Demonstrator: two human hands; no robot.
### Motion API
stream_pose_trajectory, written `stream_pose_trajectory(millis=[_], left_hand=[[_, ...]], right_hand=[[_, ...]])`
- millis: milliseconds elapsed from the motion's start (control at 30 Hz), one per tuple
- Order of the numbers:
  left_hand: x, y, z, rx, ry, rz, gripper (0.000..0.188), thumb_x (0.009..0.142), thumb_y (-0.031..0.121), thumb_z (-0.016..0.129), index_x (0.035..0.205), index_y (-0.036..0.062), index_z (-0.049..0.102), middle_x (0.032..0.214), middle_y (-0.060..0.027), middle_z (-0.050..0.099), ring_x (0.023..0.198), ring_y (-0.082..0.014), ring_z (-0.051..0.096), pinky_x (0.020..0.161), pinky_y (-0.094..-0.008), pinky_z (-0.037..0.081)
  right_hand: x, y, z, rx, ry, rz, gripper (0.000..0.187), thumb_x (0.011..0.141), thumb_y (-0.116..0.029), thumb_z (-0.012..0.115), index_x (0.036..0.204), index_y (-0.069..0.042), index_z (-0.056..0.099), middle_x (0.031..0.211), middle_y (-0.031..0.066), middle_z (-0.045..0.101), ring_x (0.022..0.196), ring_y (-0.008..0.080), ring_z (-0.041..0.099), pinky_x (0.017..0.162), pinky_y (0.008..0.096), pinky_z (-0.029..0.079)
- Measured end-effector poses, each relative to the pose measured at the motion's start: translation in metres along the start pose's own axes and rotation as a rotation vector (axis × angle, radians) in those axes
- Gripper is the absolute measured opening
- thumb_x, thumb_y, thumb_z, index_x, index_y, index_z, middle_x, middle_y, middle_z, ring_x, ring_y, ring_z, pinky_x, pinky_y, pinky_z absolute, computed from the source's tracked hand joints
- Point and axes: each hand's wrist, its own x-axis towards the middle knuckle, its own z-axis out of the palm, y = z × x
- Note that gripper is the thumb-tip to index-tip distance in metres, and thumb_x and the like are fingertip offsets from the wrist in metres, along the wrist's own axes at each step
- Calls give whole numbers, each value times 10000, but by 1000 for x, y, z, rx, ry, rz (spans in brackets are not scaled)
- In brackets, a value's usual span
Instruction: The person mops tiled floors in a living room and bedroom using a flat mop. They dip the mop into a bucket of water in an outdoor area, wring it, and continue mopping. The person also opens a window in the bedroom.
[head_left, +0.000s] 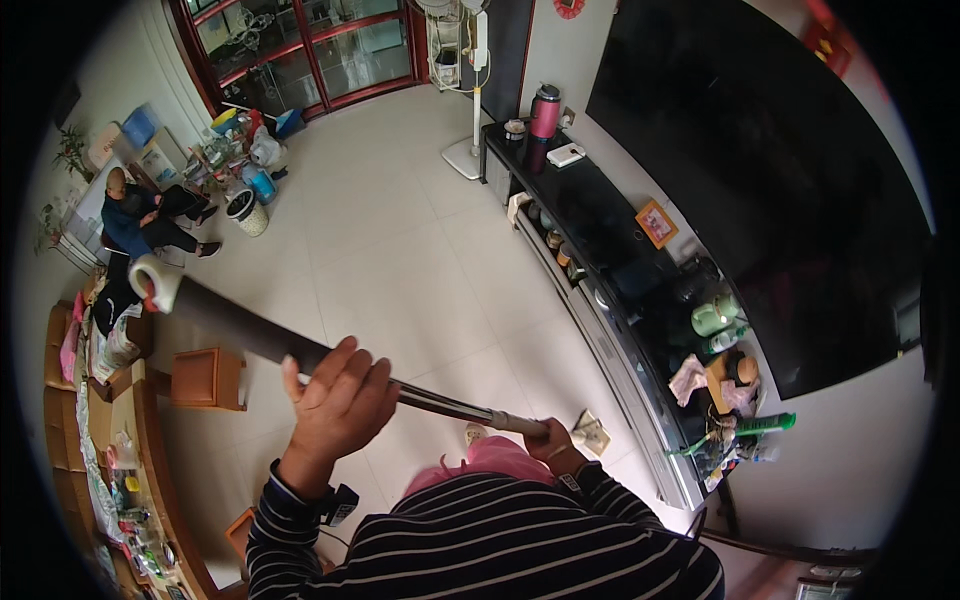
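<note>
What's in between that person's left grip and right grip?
In the head view, a stretch of the pole runs from the left grip to the right grip: shiny first, then a pale section. Tiled floor shows beyond it.

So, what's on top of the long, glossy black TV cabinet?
A tall pink cylindrical flask, a flat white rectangular box, a square orange-brown picture frame and a rounded pale-green jug, among other things. Anything directly behind the flask or jug is covered.
</note>
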Motion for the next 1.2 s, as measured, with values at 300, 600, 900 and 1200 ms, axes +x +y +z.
stream_pose_trajectory(millis=[300, 600, 900, 1200], left_hand=[[42, -220, 162, 117, -10, -16, 248, 747, 325, 705, 971, 218, 693, 1008, 32, 622, 1111, -165, 555, 1132, -572, 28], [157, -456, 370, -29, 10, 70, 255, 761, 319, 690, 982, 193, 670, 1033, 11, 605, 1136, -169, 550, 1119, -586, 35], [281, -624, 586, -136, -65, 92, 194, 780, 311, 681, 907, 169, 646, 993, 11, 590, 1173, -174, 532, 1093, -599, 97], [428, -811, 752, -107, -73, 59, 216, 758, 240, 713, 957, 164, 679, 1057, 11, 607, 1207, -214, 514, 1126, -583, 50]], right_hand=[[184, 39, 258, -196, 68, -121, 91, 838, -70, 519, 892, -3, 550, 870, 116, 625, 861, 282, 627, 842, 421, 562], [339, 87, 479, -101, 58, -232, 92, 825, -80, 518, 869, -4, 544, 860, 132, 639, 815, 290, 653, 772, 405, 587], [498, 88, 655, 164, 19, -52, 73, 813, -41, 524, 874, -4, 533, 835, 118, 597, 813, 297, 625, 801, 406, 572], [654, 79, 943, 41, 48, -49, 157, 828, -89, 531, 935, 19, 496, 880, 143, 588, 836, 310, 625, 838, 443, 569]])
